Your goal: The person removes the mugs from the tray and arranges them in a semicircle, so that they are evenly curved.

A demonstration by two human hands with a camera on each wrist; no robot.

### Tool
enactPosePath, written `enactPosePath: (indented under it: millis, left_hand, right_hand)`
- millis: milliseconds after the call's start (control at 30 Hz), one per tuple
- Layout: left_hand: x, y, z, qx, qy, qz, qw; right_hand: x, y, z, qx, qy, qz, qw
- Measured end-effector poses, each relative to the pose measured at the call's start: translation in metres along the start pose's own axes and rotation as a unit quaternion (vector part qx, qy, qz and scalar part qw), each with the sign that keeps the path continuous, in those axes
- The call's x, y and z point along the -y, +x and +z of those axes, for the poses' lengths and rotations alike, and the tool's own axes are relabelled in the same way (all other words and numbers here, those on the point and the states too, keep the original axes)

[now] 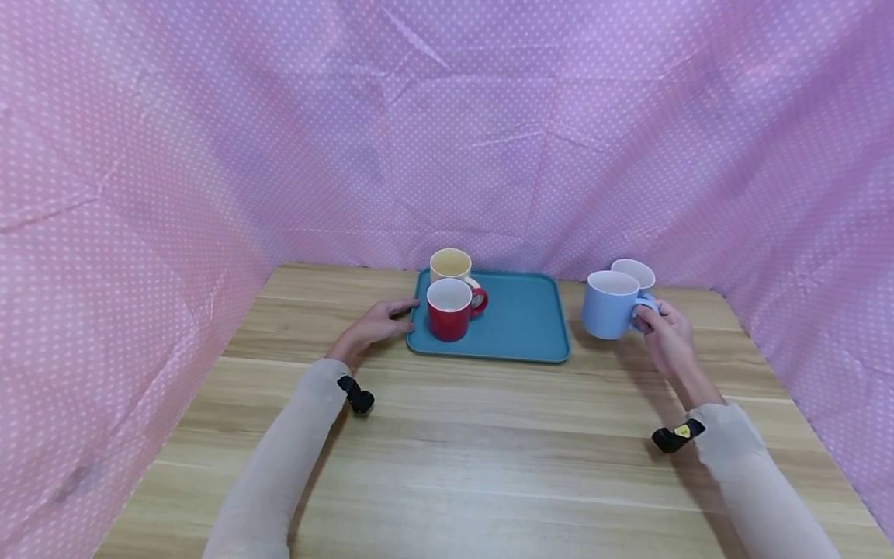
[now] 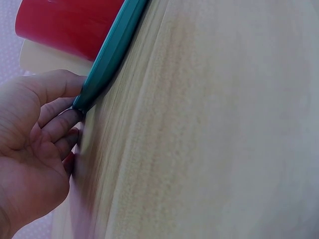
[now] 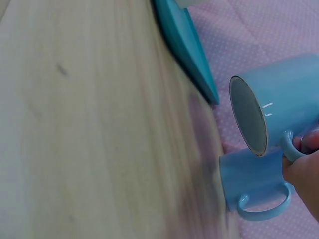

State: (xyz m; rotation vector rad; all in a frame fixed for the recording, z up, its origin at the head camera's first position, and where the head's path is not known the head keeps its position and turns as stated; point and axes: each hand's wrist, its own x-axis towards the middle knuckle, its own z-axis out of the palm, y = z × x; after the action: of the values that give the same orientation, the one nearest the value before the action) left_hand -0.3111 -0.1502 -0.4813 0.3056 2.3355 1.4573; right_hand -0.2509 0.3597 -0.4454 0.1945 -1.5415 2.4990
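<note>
My right hand grips the handle of a light blue mug, held upright above the table; its base shows in the right wrist view. Behind it a second light blue mug stands on the table, partly hidden in the head view. On the left part of a teal tray stand a red mug and, behind it, a cream mug. At the tray's left edge, my left hand holds the rim between thumb and fingers.
A wooden table carries everything. Pink dotted cloth hangs behind it and along both sides, close to the back edge. The tray's right half shows bare surface.
</note>
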Motion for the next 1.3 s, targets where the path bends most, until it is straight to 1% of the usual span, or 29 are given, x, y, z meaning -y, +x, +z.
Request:
enactPosePath:
  millis: [100, 233, 400, 600, 833, 967, 1033, 1100, 1233, 1300]
  left_hand:
    - [-0.001, 0.000, -0.001, 0.001, -0.003, -0.002, 1.0000]
    - [-0.002, 0.000, -0.002, 0.001, -0.006, -0.001, 1.0000]
    - [-0.003, 0.000, -0.002, 0.005, -0.003, -0.004, 1.0000]
    - [-0.004, 0.002, -0.005, 0.012, -0.003, -0.009, 0.9999]
    - [-0.006, 0.005, -0.009, 0.016, -0.006, -0.013, 0.9998]
    - [-0.008, 0.006, -0.010, 0.017, -0.004, -0.012, 0.9998]
    - [-0.008, 0.007, -0.010, 0.017, -0.004, -0.011, 0.9998]
    - [-0.008, 0.008, -0.011, 0.017, -0.004, -0.011, 0.9998]
    - [-0.008, 0.008, -0.013, 0.017, -0.003, -0.017, 0.9997]
    - [-0.007, 0.008, -0.013, 0.016, -0.003, -0.024, 0.9996]
  right_hand:
    - [-0.003, 0.001, -0.002, -0.012, -0.011, 0.012, 0.9998]
    - [-0.007, 0.001, -0.002, -0.019, -0.032, 0.024, 0.9990]
    - [-0.012, 0.003, -0.003, -0.027, -0.051, 0.028, 0.9979]
    - [-0.016, 0.008, -0.004, -0.035, -0.060, 0.029, 0.9971]
    - [-0.017, 0.012, -0.003, -0.041, -0.053, 0.027, 0.9973]
    - [-0.013, 0.014, -0.004, -0.035, -0.083, 0.032, 0.9954]
    - [-0.009, 0.014, -0.005, -0.028, -0.110, 0.040, 0.9927]
    - [-0.006, 0.015, -0.007, -0.016, -0.145, 0.052, 0.9879]
    - [0.001, 0.015, -0.009, 0.004, -0.216, 0.070, 0.9738]
    - [0.003, 0.015, -0.010, 0.011, -0.227, 0.076, 0.9709]
